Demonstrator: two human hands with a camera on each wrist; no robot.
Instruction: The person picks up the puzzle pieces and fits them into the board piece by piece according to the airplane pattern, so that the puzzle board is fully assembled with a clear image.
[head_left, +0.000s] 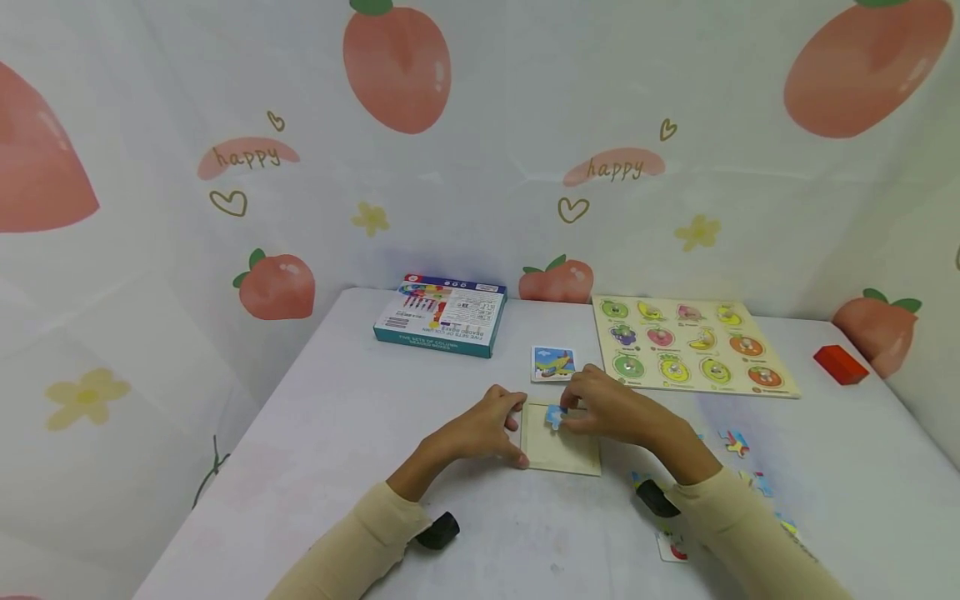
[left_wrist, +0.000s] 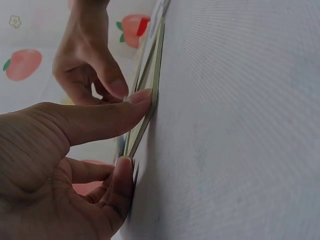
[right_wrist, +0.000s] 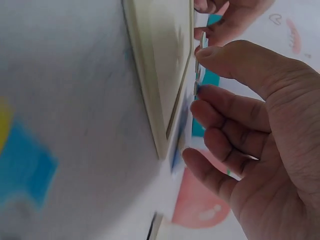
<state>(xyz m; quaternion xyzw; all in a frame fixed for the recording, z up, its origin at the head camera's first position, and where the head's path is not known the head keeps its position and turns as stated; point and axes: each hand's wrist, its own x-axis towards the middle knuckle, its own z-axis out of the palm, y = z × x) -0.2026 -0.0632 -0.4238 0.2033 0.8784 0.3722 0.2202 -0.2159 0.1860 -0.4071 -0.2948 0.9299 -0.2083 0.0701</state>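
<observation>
A pale square puzzle tray (head_left: pixel 558 454) lies on the table, its recess bare where it shows. My left hand (head_left: pixel 491 429) grips the tray's left side, thumb at the near corner and fingers at the far one; in the left wrist view the thumb rests on the tray's rim (left_wrist: pixel 156 80). My right hand (head_left: pixel 607 407) pinches a light-blue jigsaw piece (head_left: pixel 553 416) over the tray's far part. In the right wrist view, thumb and index finger hold the thin piece (right_wrist: pixel 202 42) by its edges. Just beyond the tray lies a card with a yellow airplane (head_left: pixel 553 364).
Several loose jigsaw pieces (head_left: pixel 736 443) lie to the right, some partly behind my right forearm. A fruit peg board (head_left: pixel 697 346) is at the back right, with a red block (head_left: pixel 840 365) beyond it. A teal-edged box (head_left: pixel 442 317) stands at the back left.
</observation>
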